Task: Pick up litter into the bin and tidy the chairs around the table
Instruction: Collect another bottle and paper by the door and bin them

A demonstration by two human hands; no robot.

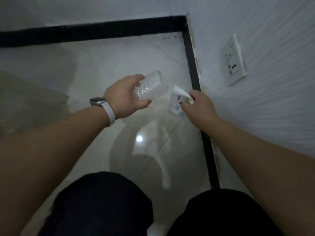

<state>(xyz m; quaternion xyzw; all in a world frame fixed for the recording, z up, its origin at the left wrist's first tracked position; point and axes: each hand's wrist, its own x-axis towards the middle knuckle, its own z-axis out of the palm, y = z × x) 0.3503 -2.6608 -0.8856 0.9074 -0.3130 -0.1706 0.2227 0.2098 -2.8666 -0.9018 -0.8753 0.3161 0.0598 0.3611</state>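
Note:
My left hand (pixel 125 97) grips a clear, empty plastic bottle (pixel 152 86), held tilted above the glossy white floor. A watch with a pale strap sits on that wrist. My right hand (pixel 197 106) pinches a piece of white paper or wrapper (pixel 179 97) with small printed marks, just to the right of the bottle. Both hands hover near the room's corner. No bin, chair or table shows in this view.
A black skirting strip (pixel 95 31) runs along the far wall and down the right wall. A white wall socket (pixel 234 60) sits low on the right wall. A beige flat surface (pixel 25 99) lies at the left. My dark-trousered knees (pixel 105 205) fill the bottom.

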